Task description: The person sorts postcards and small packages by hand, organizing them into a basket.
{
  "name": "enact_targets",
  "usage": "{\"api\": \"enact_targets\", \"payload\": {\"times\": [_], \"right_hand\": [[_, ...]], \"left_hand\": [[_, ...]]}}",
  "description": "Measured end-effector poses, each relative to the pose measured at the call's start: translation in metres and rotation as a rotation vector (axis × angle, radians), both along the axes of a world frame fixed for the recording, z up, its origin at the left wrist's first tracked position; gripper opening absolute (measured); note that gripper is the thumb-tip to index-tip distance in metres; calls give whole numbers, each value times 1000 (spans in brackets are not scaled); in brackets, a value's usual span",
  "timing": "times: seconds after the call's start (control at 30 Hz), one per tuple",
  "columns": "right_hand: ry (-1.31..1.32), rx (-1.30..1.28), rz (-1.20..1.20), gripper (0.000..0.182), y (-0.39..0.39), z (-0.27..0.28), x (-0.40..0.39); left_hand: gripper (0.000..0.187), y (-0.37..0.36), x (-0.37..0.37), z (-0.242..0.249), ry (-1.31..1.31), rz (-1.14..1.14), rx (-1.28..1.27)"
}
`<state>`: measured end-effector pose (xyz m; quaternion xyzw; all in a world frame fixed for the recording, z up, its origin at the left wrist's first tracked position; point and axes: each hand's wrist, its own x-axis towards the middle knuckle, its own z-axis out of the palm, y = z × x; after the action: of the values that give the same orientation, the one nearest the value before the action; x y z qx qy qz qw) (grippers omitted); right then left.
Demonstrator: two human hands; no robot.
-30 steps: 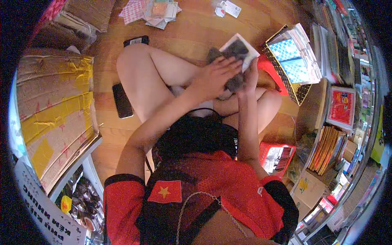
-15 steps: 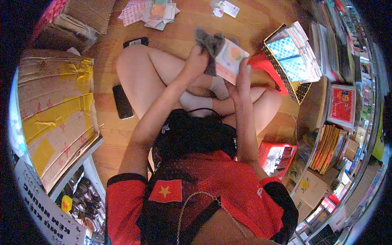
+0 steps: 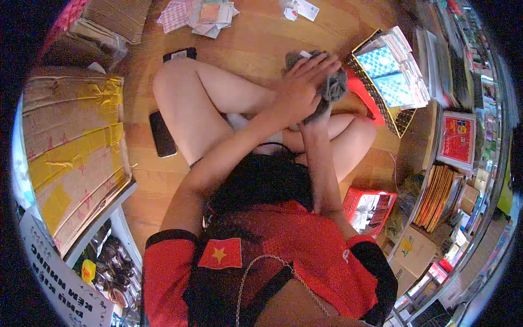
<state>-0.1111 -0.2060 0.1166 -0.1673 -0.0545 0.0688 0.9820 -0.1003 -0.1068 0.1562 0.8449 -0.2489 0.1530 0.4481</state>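
My left hand (image 3: 302, 87) lies over a grey cloth (image 3: 335, 87), its fingers stretched across the cloth and pressed onto it. Beneath the cloth is my right hand (image 3: 317, 121), palm side up. Its fingers are mostly hidden, around a card that the cloth and my left hand cover. A small white bit (image 3: 305, 54) shows at the cloth's upper edge. Both hands are held together above my crossed legs.
A patterned box (image 3: 400, 126) with blue-checked packets (image 3: 381, 62) stands right, beside a red item (image 3: 364, 97). Paper packets (image 3: 210, 13) and small tags (image 3: 308, 10) lie ahead. A phone (image 3: 163, 134), taped carton (image 3: 76, 147) and cabinet are left; shelves (image 3: 457, 139) and a red basket (image 3: 351, 203) are right.
My left hand has moved right with the grey cloth, onto the card in my right hand. The card's printed face is now covered. My right hand has turned and sits lower.
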Motion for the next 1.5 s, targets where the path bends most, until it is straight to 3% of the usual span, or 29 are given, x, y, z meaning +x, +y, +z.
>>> {"api": "enact_targets", "payload": {"times": [0.07, 0.1, 0.2, 0.23, 0.33, 0.37, 0.43, 0.5, 0.6, 0.8, 0.83, 0.93, 1.0, 1.1, 1.2, 1.33, 1.47, 1.5], "right_hand": [[92, 102, 44, 48, 2, 17, -4], [243, 101, 38, 57, 3, 32, -5], [461, -135, -122, 63, -8, 28, 0], [437, -186, -158, 59, -18, 16, 4], [74, 12, 200, 54, -58, -37, 13], [54, 92, 145, 51, -45, -31, 12], [192, 193, 48, 51, -26, -13, -3], [398, -67, -61, 51, -1, 29, -1], [337, 165, 104, 52, -3, 31, 3], [137, 57, 291, 57, -49, -29, 17], [161, 218, 225, 57, -39, -30, 12], [255, 165, 308, 48, 0, 14, -3], [423, -59, 148, 50, 10, 29, 0], [488, -266, -30, 53, -7, 14, 6], [317, -269, 119, 51, -41, -18, 12], [479, -228, -9, 47, -14, -7, 12], [307, -46, 190, 46, 1, 14, 19], [266, -156, 216, 46, -8, 10, 23]], "left_hand": [[53, 1, 14, -10, 3, 9, 81], [54, 2, 15, -14, 41, -11, 2], [56, 6, -4, -20, 39, -43, 93], [56, 3, -15, -20, 60, -106, 54], [56, -2, -33, -19, 90, -231, 8], [55, 2, -27, -12, 75, -234, 39], [54, 5, -11, -12, 33, -204, 83], [54, 8, 10, -18, -21, -134, 112], [53, 16, 14, -28, 31, -50, 95], [49, 18, -21, -32, 7, -264, 57], [50, 19, -15, -31, -10, -252, 51], [55, 28, 17, -34, 3, -178, 39], [62, 30, 24, -40, 112, -89, 34], [63, 30, -8, -40, 220, -207, -10], [65, 26, -27, -38, 80, -256, 52], [67, 39, 10, -37, 79, -289, 26], [66, 44, 20, -52, 192, -139, -93], [66, 43, 8, -49, 189, -159, -116]]}}
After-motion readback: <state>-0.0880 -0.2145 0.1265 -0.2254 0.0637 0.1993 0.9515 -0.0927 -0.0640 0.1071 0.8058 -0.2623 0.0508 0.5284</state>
